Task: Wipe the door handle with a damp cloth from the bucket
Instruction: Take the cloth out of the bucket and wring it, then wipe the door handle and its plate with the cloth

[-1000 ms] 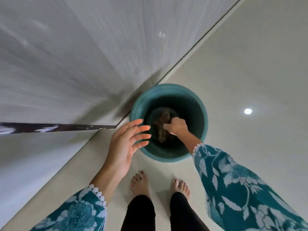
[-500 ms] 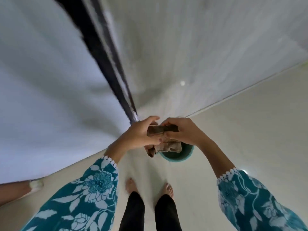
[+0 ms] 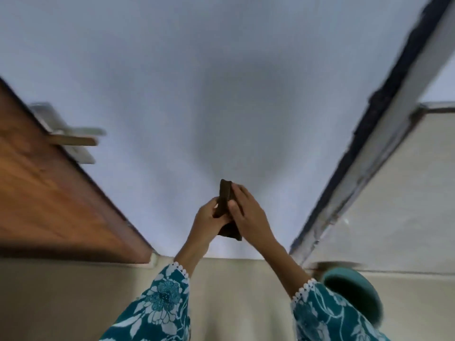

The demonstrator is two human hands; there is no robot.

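A dark brown cloth [image 3: 225, 198] is held upright in front of the pale wall, pinched between both hands. My left hand [image 3: 206, 221] grips its lower left side and my right hand [image 3: 247, 211] presses on its right side. The teal bucket [image 3: 354, 295] stands on the floor at the lower right, partly behind my right sleeve. The door handle [image 3: 73, 139], a pale lever on a metal plate, sticks out from the edge of the brown wooden door [image 3: 49, 193] at the left, well away from both hands. The picture is blurred by motion.
A pale wall [image 3: 197, 82] fills the middle. A dark-edged frame [image 3: 364, 148] runs diagonally at the right. Beige floor [image 3: 234, 291] lies below.
The cloth came out of the bucket in my right hand, then both hands took it. The view has swung left and up, bringing the wooden door and handle into sight.
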